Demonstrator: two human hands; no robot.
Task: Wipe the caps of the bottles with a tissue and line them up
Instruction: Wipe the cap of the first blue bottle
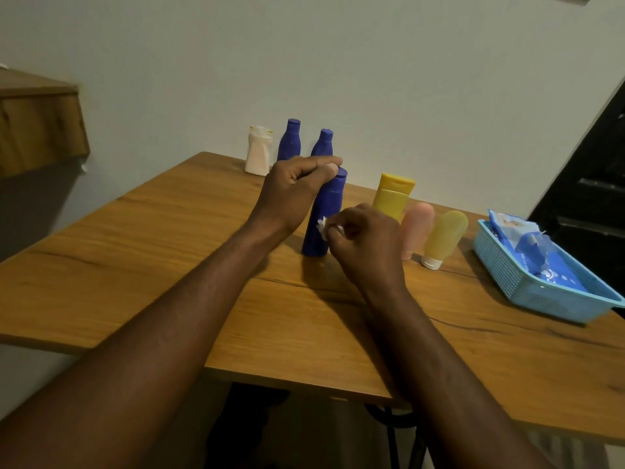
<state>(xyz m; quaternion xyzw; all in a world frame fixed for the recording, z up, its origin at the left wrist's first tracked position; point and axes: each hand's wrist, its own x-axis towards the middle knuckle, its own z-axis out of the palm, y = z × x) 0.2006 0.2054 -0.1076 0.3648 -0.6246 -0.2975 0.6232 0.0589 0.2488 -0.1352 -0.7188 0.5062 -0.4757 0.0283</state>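
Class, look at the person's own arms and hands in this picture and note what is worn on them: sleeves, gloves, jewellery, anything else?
The left hand and right hand are bare: no gloves, no rings that show. The left forearm and right forearm are bare too, with no sleeves in view. No watch, bracelet or band shows at either wrist.
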